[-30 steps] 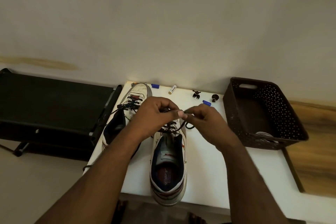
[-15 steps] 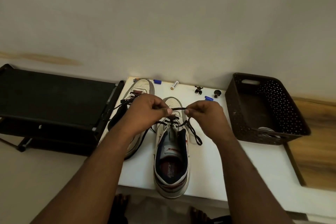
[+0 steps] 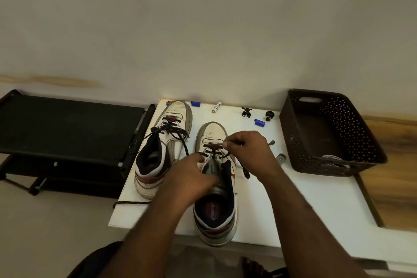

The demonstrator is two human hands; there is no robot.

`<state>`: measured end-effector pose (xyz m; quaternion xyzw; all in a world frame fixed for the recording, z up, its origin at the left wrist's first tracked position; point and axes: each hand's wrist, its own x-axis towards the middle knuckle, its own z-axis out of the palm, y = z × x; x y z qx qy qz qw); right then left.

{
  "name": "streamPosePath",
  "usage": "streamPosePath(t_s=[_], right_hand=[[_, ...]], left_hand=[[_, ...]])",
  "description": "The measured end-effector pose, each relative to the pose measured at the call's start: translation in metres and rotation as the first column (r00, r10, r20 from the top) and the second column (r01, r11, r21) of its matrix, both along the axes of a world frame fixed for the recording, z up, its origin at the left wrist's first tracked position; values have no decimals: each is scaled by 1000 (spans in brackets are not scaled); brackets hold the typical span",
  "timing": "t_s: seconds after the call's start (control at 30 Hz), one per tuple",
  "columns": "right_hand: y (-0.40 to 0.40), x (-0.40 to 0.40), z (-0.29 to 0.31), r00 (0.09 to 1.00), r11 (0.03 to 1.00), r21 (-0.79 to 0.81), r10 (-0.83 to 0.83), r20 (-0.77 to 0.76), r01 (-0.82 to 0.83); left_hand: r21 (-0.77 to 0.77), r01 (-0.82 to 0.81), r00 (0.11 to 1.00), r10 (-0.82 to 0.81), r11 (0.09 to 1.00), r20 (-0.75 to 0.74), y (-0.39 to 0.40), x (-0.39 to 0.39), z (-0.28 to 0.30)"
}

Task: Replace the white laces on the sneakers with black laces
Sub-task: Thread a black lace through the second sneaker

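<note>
Worn white leather sneaker [image 3: 215, 178], heel at counter's near edge: right hand [image 3: 247, 153] pinches thin black lace [image 3: 234, 142] over the toeward eyelets; left hand [image 3: 191, 178] grips the tongue.

head cam | looks forward-down over white table [image 3: 293, 198] | close | single view

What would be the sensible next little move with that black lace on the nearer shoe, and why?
Probably draw the black lace snug through the next eyelets. The right hand pinches a lace end near the toe end of the lacing on the right sneaker, the left hand is at the tongue, and only the lower rows look laced, while the left sneaker already carries black lacing.
</note>
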<state>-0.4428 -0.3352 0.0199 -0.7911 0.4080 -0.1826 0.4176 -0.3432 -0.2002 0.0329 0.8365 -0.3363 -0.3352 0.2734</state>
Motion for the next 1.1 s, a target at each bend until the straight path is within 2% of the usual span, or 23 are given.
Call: streamPosePath(t_s=[0.07,0.13,0.23,0.4,0.57,0.67,0.8,0.93,1.1], right_hand=[[3,1,-1,997,999,10,32,-65,-31],[6,4,-3,998,998,47,31,-62,-28],[7,6,-3,997,994,111,21,-71,-13],[7,7,-6,999,993,119,25,-29,-21],[10,11,-5,995,978,209,-29,96,8],[13,10,-4,988,965,257,22,152,-61],[9,7,-2,994,966,248,50,100,-74],[5,8,-4,997,991,132,36,-67,-27],[6,9,-5,988,998,30,59,-143,-56]], left_hand=[[32,-6,986,1,999,168,-5,-12,-8],[54,-50,964,34,997,265,-15,-11,-10],[100,-64,949,30,993,313,-29,-2,-8],[210,32,899,-120,977,422,-45,0,-1],[225,77,881,-172,971,440,-53,2,4],[191,64,922,-131,980,365,-53,15,1],[125,-58,996,49,990,74,-49,39,-8],[69,-143,975,152,987,-160,-46,42,-9],[71,-101,962,116,992,-248,-46,34,-2]])
